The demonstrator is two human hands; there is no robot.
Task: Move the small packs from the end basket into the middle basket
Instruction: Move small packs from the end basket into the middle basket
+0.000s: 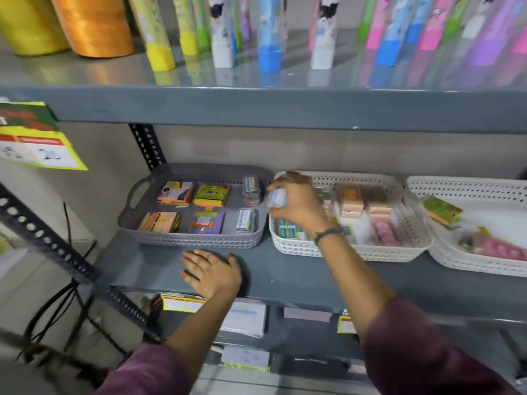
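Now the right hand (296,202) pinches a small pack (278,198) and holds it up over the edge where the grey basket (196,239) and the white middle basket (379,250) meet. Below and to its left, the left hand (212,272) lies flat and empty on the shelf (313,277), just in front of the grey basket, where two more packs (248,205) sit.

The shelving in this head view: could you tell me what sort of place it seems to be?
Probably a stationery shop. Price tags hang on the grey metal shelf, open baskets hold small packs, and colourful tall boxes line the shelf above.
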